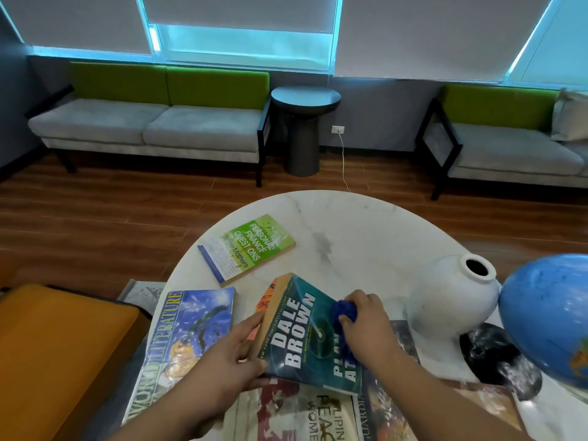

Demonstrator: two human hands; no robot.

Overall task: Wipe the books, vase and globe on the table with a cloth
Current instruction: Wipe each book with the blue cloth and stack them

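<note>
The left hand grips the page edge of the light, probably stiff paperback just right of it; the right hand clutches the soft blue cloth on its glossy, likely slippery cover.

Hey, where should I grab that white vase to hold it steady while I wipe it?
Probably best to grip the vase by its short neck under the open mouth, coming from above on the left. The body is wide, round and smooth, hard to wrap, and the globe crowds its right side.
</note>
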